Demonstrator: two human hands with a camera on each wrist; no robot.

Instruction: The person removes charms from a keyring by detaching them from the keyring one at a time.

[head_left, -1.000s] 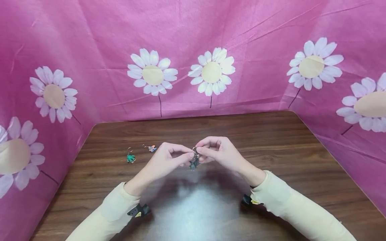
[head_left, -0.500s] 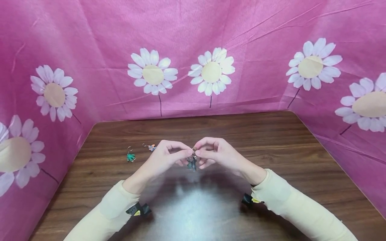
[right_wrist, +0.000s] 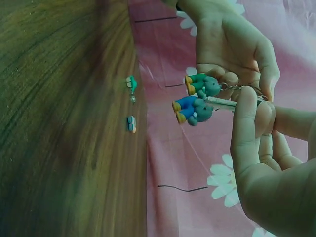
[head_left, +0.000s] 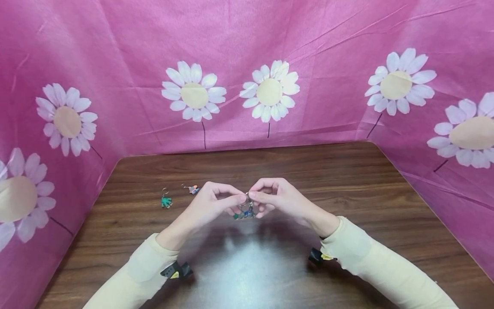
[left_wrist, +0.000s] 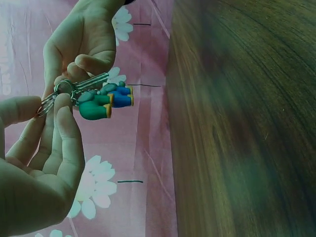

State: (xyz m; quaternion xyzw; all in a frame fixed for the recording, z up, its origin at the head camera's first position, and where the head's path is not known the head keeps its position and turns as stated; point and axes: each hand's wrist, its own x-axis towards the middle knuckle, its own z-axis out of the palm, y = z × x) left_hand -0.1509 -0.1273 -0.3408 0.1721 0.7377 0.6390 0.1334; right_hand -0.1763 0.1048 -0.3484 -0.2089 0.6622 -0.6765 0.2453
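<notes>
In the head view, my left hand (head_left: 208,204) and right hand (head_left: 283,201) meet above the table, thumb and fingers of each pinching a metal key ring (left_wrist: 64,88). From it hang two small grey-headed figures: one in green (left_wrist: 95,109), one in blue (left_wrist: 122,98), both with yellow feet. A slim ridged metal piece (right_wrist: 221,102), perhaps a key, sticks out beside the figures in the right wrist view. Fingertips partly cover the ring, so how its parts link is hidden.
On the brown wooden table (head_left: 127,240), left of my hands, lie a green figure keychain (head_left: 166,202) and an orange and blue keychain (head_left: 194,189). A pink cloth (head_left: 135,56) with white flowers stands around the back and sides.
The hands stay nearly in place, fingertips shifting slightly on the ring. The hanging figures have turned and spread apart, with green and blue now showing.
</notes>
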